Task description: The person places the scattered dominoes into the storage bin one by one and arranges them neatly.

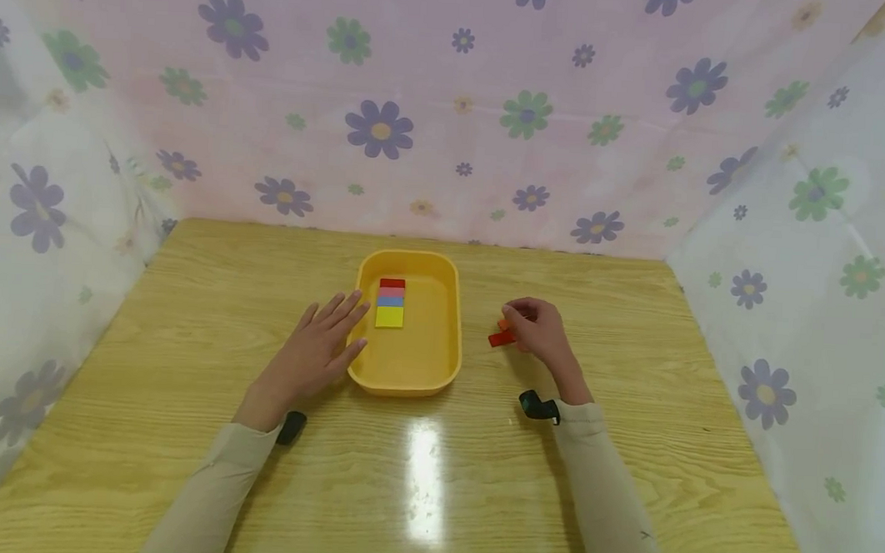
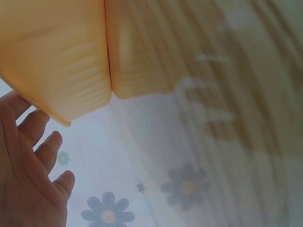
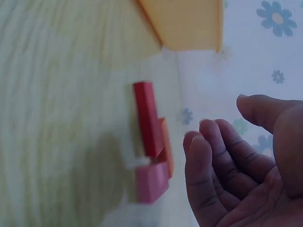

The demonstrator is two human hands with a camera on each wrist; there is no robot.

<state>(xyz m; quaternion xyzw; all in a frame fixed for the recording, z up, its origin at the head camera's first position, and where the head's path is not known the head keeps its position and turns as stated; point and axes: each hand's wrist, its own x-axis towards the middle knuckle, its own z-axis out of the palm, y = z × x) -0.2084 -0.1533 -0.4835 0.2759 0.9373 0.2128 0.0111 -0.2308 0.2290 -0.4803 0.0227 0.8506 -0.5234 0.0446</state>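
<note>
A yellow plastic tray (image 1: 430, 334) stands on the table. Along its inner left side, a red block (image 1: 393, 283), a pink block (image 1: 392, 292), a blue block (image 1: 390, 301) and a yellow block (image 1: 390, 317) lie in a column. My left hand (image 1: 311, 355) rests at the tray's left rim, fingers extended. Over to the right, my right hand (image 1: 548, 332) hovers over loose blocks, with thumb and fingers apart and nothing between them. Below it lie a red block (image 3: 147, 118), an orange block (image 3: 166, 146) and a pink block (image 3: 152, 182), close together.
The wooden table (image 1: 613, 469) is bounded at the back and both sides by flower-patterned cloth (image 1: 430, 75). A dark wrist camera (image 1: 537, 405) sits on the right wrist, and another dark device (image 1: 292, 427) is on the left.
</note>
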